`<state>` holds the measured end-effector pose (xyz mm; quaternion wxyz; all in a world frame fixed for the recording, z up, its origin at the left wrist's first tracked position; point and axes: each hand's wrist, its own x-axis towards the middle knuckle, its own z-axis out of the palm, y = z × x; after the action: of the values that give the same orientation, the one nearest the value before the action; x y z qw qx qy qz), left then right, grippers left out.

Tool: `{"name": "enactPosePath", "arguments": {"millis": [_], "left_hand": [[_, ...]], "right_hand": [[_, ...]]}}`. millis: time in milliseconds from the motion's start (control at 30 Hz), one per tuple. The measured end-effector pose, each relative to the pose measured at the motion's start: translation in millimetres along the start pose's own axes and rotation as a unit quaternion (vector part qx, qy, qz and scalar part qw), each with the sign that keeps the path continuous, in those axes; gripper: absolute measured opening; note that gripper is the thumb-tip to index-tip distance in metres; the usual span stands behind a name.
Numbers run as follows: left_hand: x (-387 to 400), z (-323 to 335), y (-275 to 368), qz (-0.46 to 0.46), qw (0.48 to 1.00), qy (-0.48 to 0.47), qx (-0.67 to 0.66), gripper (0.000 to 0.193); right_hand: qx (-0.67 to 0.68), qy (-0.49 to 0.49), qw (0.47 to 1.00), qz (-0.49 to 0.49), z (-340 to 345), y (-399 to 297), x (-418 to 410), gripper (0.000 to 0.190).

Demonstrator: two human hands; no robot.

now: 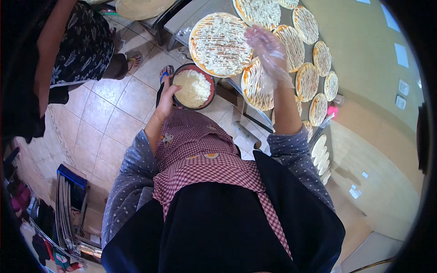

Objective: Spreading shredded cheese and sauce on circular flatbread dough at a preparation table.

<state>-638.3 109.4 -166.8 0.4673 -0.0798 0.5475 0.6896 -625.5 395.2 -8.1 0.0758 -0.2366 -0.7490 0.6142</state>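
My left hand (166, 99) grips the rim of a round bowl (212, 85) that holds grated white cheese (192, 89), the thumb over its edge. My right hand (268, 51), in a clear plastic glove, hangs over the pizzas at the right edge of a large pizza (220, 44); its fingers are bunched, and whether they hold anything cannot be told. That large pizza bears white shreds over lines of sauce. Below the right hand lies a pizza (256, 85) with sauce lines, partly hidden by the glove. Another large pizza (259, 12) at the top also carries white shreds.
Several smaller pizzas (307, 82) with sauce lines lie along the table by the wall. Pale dough rounds (320, 153) stand beyond them. At left is another person in a patterned dark garment (83, 44). A metal cylinder (246, 134) is below the table edge; a round board (143, 8) is at the top.
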Motion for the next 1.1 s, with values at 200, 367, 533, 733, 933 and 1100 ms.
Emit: {"name": "enactPosePath", "arguments": {"millis": [200, 367, 533, 733, 933, 1100], "left_hand": [[-29, -22, 20, 0.092, 0.996, 0.004, -0.019, 0.057], [-53, -17, 61, 0.122, 0.991, 0.006, -0.047, 0.060], [-53, 11, 94, 0.192, 0.981, 0.012, 0.000, 0.062], [-45, 53, 109, 0.170, 0.985, -0.024, -0.028, 0.052], [-51, 72, 106, 0.200, 0.980, 0.000, 0.003, 0.052], [-48, 74, 103, 0.182, 0.983, 0.011, -0.026, 0.049]], "right_hand": [[0.089, 0.129, 0.987, -0.042, -8, -11, 8, 0.024], [0.035, 0.020, 0.997, 0.063, 3, -25, -4, 0.028], [0.095, -0.059, 0.992, 0.064, 7, -57, -25, 0.026], [-0.252, -0.140, 0.938, -0.193, 67, -45, -57, 0.028], [-0.392, -0.093, 0.875, -0.268, 86, -31, -82, 0.025], [-0.332, -0.086, 0.897, -0.278, 85, -23, -81, 0.019]]}}
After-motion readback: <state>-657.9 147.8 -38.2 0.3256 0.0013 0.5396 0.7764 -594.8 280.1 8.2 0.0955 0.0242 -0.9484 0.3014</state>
